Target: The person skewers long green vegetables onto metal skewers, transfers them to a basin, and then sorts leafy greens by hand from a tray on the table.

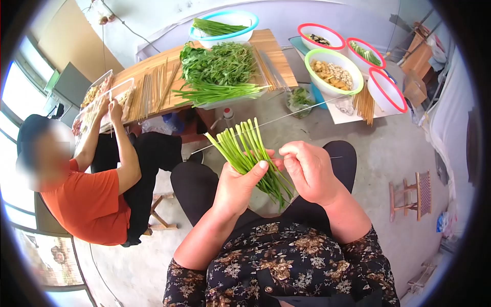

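A bundle of green chives (255, 166) is held in my left hand (239, 184), with the thumb pressed across it. The pale cut ends fan up and away, and the darker leaf ends hang toward my lap. Close by on the right, my right hand (312, 171) is closed, its thumb against curled fingers beside the bundle. A thin skewer (335, 157) sticks out past the far side of this hand; the rest of it is hidden.
A person in an orange shirt (89, 204) sits at left, hands over trays. The wooden table (286, 74) bears bamboo skewers (148, 89), leafy greens (217, 64) and more chives (222, 94). Bowls of food (330, 77) stand at right. A small stool (411, 197) is on the floor.
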Motion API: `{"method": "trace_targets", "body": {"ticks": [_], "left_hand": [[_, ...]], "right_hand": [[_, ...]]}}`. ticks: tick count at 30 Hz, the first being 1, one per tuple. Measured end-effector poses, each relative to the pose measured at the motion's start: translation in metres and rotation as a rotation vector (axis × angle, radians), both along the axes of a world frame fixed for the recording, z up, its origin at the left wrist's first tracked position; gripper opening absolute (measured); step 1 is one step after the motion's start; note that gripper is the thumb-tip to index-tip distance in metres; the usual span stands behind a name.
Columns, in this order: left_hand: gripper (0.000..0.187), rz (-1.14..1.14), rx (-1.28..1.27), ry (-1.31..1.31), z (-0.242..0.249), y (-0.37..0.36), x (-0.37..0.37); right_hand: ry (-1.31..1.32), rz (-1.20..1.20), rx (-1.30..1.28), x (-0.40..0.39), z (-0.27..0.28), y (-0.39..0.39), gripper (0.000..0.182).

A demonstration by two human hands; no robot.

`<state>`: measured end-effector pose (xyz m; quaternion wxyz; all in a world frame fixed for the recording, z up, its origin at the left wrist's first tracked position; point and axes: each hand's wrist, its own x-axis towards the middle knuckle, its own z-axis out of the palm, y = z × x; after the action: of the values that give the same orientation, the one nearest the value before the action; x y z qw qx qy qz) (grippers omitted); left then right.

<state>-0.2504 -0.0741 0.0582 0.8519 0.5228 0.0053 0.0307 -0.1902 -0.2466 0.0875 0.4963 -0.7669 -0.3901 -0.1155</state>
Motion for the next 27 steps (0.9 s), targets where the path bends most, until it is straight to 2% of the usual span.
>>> {"method": "trace_targets", "body": {"ticks": [2, 8, 22, 27], "left_hand": [[0.027, -0.005, -0.011, -0.022, 0.002, 0.003, -0.006], [0.023, -0.019, -0.023, -0.031, 0.011, 0.005, -0.019], [0.022, -0.052, -0.062, -0.022, 0.015, 0.003, -0.019], [0.019, -0.044, -0.058, 0.053, 0.019, -0.001, -0.017]], "right_hand": [[-0.175, 0.013, -0.042, 0.002, -0.002, 0.001, 0.009], [-0.368, -0.044, -0.105, -0.004, 0.010, -0.003, 0.014], [-0.489, -0.112, -0.168, -0.001, 0.019, -0.020, 0.018], [-0.540, -0.110, -0.183, 0.005, 0.021, -0.024, 0.020]]}}
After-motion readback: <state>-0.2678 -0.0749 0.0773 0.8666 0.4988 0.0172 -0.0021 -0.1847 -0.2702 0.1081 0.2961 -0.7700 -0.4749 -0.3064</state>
